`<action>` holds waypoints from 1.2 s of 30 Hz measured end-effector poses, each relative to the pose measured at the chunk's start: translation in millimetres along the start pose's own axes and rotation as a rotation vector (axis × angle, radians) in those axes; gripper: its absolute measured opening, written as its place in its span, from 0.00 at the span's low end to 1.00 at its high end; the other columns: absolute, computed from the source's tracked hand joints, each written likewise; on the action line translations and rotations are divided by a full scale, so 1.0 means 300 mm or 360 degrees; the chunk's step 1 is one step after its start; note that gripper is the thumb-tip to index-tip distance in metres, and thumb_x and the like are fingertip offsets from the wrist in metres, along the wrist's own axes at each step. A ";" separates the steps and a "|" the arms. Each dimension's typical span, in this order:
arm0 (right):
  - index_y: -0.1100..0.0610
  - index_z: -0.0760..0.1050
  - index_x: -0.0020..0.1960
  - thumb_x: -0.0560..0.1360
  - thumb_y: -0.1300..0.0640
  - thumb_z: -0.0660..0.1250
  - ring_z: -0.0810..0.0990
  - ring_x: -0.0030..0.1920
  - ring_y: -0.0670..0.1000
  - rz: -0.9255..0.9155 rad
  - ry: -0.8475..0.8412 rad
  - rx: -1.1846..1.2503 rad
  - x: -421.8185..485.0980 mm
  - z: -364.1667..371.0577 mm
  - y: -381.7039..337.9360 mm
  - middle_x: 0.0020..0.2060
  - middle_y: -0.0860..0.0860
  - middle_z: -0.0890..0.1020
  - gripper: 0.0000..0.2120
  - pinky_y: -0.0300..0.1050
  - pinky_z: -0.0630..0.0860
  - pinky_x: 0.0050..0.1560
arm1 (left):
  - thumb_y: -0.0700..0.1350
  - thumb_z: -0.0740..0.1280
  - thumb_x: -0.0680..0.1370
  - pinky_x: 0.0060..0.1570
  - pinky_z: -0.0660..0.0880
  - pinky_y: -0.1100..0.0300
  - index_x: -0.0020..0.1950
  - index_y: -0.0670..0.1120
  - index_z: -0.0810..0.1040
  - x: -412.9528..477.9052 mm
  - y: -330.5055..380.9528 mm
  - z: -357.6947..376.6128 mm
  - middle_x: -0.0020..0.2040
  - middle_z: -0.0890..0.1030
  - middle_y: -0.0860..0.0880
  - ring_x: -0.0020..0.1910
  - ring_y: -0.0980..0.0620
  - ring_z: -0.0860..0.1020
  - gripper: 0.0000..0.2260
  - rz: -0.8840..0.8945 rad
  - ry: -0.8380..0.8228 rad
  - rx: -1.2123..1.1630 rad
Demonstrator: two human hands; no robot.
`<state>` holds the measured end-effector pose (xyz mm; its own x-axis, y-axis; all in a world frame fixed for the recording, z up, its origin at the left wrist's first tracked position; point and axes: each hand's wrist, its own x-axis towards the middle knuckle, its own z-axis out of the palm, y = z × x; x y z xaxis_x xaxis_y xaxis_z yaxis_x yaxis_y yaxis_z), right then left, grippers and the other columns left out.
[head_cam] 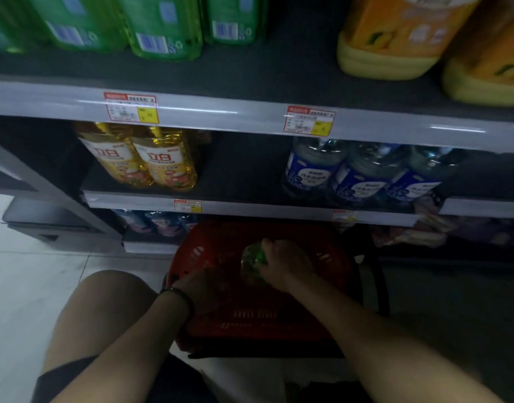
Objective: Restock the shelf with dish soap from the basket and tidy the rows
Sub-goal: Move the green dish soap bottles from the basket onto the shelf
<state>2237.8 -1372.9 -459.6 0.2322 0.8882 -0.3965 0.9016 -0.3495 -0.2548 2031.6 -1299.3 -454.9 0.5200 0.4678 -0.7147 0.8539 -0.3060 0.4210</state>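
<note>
Red slotted plastic basket [250,324]: stands on the pale tiled floor [32,271], just in front of the lowest tier of the dark shelf [235,74].

Dish soap, clear bottle with green top [250,258]: inside the basket, toward its far side, tilted. It lies under and left of the right hand [283,264], whose grip is closed around the bottle's upper part, with the green top showing past the fingers.

Left hand [205,287]: reaching in over the basket's left rim, near the bottle but apart from it. It is blurred, so its grip cannot be told. A dark wristband [177,295] is on the wrist.

Shelf stock:
- Top tier: green bottles [163,27] and orange-labelled yellow jugs [395,33].
- Middle tier: golden bottles [151,158] and blue-labelled clear bottles [357,173], with a gap between the two groups.
</note>
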 end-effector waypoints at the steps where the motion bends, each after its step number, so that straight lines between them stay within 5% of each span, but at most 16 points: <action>1: 0.55 0.73 0.67 0.82 0.44 0.66 0.80 0.60 0.59 -0.0028 0.0033 0.0001 -0.028 -0.039 -0.008 0.61 0.57 0.81 0.19 0.51 0.75 0.55 | 0.55 0.67 0.83 0.74 0.69 0.46 0.78 0.57 0.66 -0.023 0.016 -0.008 0.76 0.72 0.49 0.75 0.43 0.71 0.25 0.0083 0.0046 -0.0044; 6: 0.53 0.75 0.57 0.79 0.41 0.69 0.82 0.52 0.56 -0.0165 0.0197 0.0057 -0.197 -0.259 -0.066 0.54 0.54 0.82 0.16 0.47 0.73 0.47 | 0.50 0.75 0.78 0.66 0.71 0.56 0.76 0.55 0.67 -0.126 0.082 -0.043 0.63 0.73 0.61 0.66 0.54 0.72 0.28 0.0298 0.0238 -0.0315; 10: 0.53 0.76 0.50 0.76 0.42 0.72 0.81 0.47 0.54 -0.0269 0.0327 0.0152 -0.326 -0.456 -0.137 0.47 0.53 0.82 0.15 0.49 0.77 0.45 | 0.68 0.81 0.63 0.69 0.76 0.48 0.68 0.65 0.72 -0.216 0.143 -0.117 0.61 0.80 0.64 0.67 0.57 0.78 0.36 0.0588 0.0437 -0.0625; 14: 0.51 0.75 0.45 0.76 0.42 0.73 0.77 0.46 0.51 -0.0376 0.0363 0.0205 -0.435 -0.650 -0.201 0.41 0.48 0.78 0.14 0.48 0.70 0.44 | 0.34 0.80 0.72 0.58 0.82 0.57 0.75 0.54 0.70 -0.303 0.177 -0.163 0.66 0.83 0.57 0.65 0.55 0.82 0.37 0.0892 0.0476 -0.0812; 18: 0.49 0.75 0.41 0.73 0.40 0.77 0.76 0.42 0.48 -0.0451 0.0456 0.0174 -0.502 -0.826 -0.258 0.38 0.46 0.78 0.16 0.47 0.68 0.38 | 0.34 0.80 0.72 0.59 0.83 0.50 0.72 0.44 0.75 -0.396 0.217 -0.205 0.64 0.84 0.45 0.65 0.45 0.83 0.30 0.1030 0.0631 -0.0994; 21: 0.50 0.78 0.43 0.72 0.40 0.79 0.79 0.42 0.48 -0.0471 0.0513 0.0166 -0.538 -0.929 -0.300 0.41 0.47 0.81 0.16 0.46 0.72 0.38 | 0.38 0.82 0.72 0.62 0.82 0.43 0.70 0.46 0.77 -0.481 0.252 -0.275 0.64 0.84 0.45 0.64 0.46 0.83 0.28 0.1106 0.0747 -0.1033; 26: 0.46 0.80 0.44 0.70 0.42 0.82 0.82 0.39 0.42 -0.0611 0.0850 0.0704 -0.551 -1.028 -0.304 0.38 0.45 0.84 0.14 0.44 0.76 0.39 | 0.37 0.79 0.74 0.60 0.83 0.48 0.68 0.45 0.79 -0.604 0.320 -0.423 0.62 0.86 0.48 0.62 0.49 0.84 0.23 0.1231 0.0892 -0.1087; 29: 0.44 0.79 0.57 0.60 0.37 0.84 0.84 0.45 0.46 -0.0582 0.0997 0.1150 -0.510 -1.024 -0.286 0.46 0.46 0.84 0.30 0.47 0.80 0.45 | 0.36 0.77 0.76 0.56 0.83 0.55 0.69 0.47 0.79 -0.649 0.354 -0.512 0.62 0.86 0.50 0.62 0.51 0.84 0.22 0.1259 0.0956 -0.1222; 32: 0.40 0.75 0.67 0.58 0.35 0.83 0.84 0.55 0.41 -0.0525 0.0833 0.1169 -0.451 -0.989 -0.254 0.56 0.41 0.85 0.39 0.49 0.84 0.57 | 0.39 0.75 0.77 0.57 0.83 0.53 0.68 0.46 0.80 -0.675 0.399 -0.598 0.61 0.87 0.49 0.61 0.49 0.85 0.19 0.1288 0.0971 -0.1313; 36: 0.41 0.75 0.70 0.68 0.43 0.84 0.86 0.60 0.44 -0.0592 0.0594 0.1393 -0.370 -0.958 -0.261 0.61 0.41 0.86 0.33 0.56 0.84 0.62 | 0.45 0.74 0.79 0.56 0.84 0.41 0.66 0.45 0.81 -0.682 0.461 -0.718 0.59 0.87 0.46 0.58 0.43 0.86 0.16 0.1212 0.0903 -0.1442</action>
<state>2246.2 -1358.4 -142.1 0.2255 0.9690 0.1011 0.3914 0.0049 -0.9202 2047.9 -1258.7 -130.3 0.6219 0.7758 0.1065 -0.0600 -0.0885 0.9943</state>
